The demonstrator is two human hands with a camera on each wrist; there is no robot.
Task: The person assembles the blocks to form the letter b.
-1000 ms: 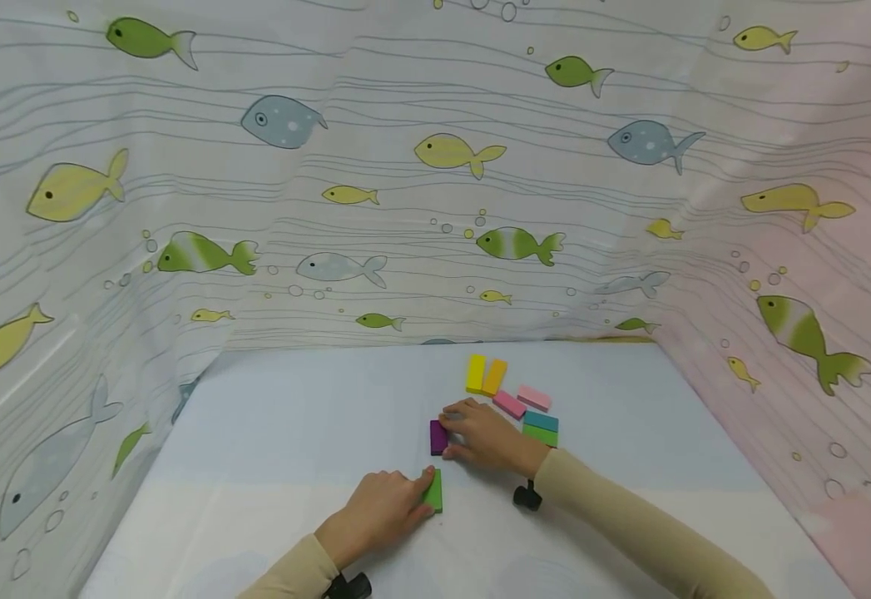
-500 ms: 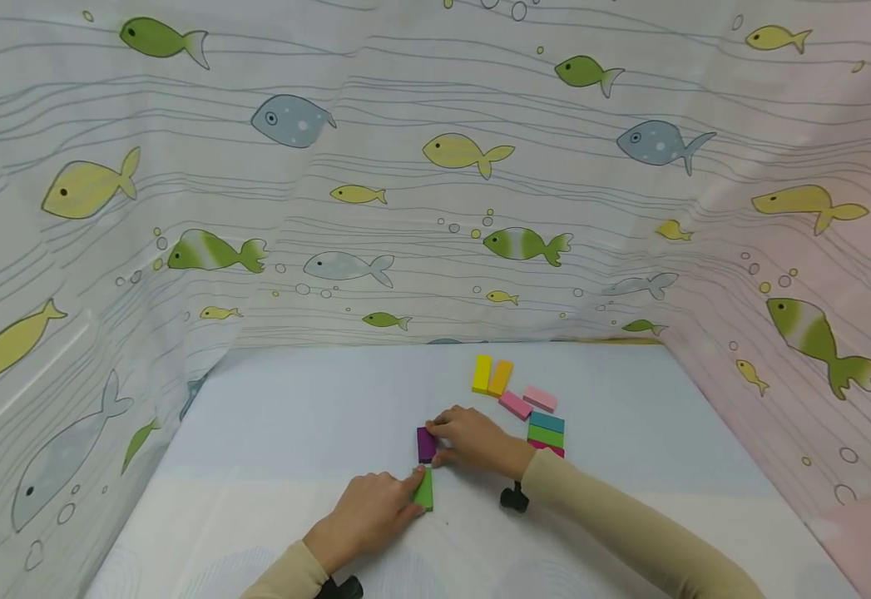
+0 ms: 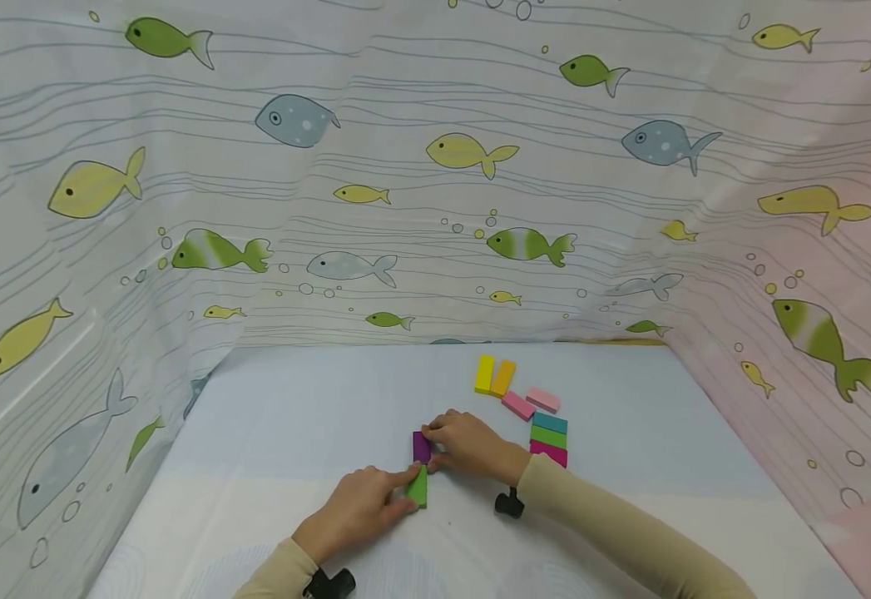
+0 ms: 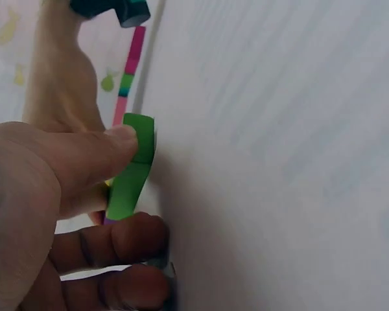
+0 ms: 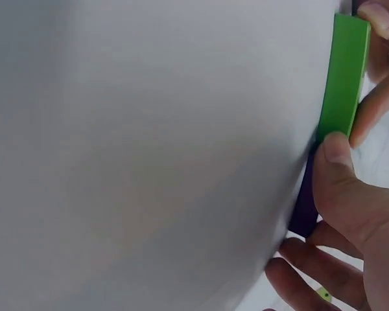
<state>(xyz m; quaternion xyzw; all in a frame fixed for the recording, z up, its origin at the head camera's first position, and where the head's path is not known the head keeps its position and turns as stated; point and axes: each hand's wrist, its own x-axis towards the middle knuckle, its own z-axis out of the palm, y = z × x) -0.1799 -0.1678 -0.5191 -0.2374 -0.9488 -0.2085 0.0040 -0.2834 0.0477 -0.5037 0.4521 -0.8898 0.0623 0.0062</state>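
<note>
A green block (image 3: 420, 491) lies on the white table, its long side pointing away from me. My left hand (image 3: 356, 509) pinches it, with the thumb pressed on it in the left wrist view. Directly beyond it, end to end, is a purple block (image 3: 421, 447). My right hand (image 3: 474, 449) pinches that one between thumb and fingers from the right side. In the right wrist view the right thumb covers the spot where the green block (image 5: 345, 71) and the purple block (image 5: 304, 201) meet.
Right of my right hand, teal (image 3: 551, 423), green (image 3: 548, 437) and magenta (image 3: 549, 453) blocks lie side by side. Behind them are pink (image 3: 518, 406) and light pink (image 3: 543, 399) blocks, then yellow (image 3: 484, 374) and orange (image 3: 503, 378) ones. A fish-patterned curtain (image 3: 420, 225) surrounds the table.
My right hand has brought the purple block left and nearer, narrowing the gap to the green block. My left hand and the green block have shifted slightly left.
</note>
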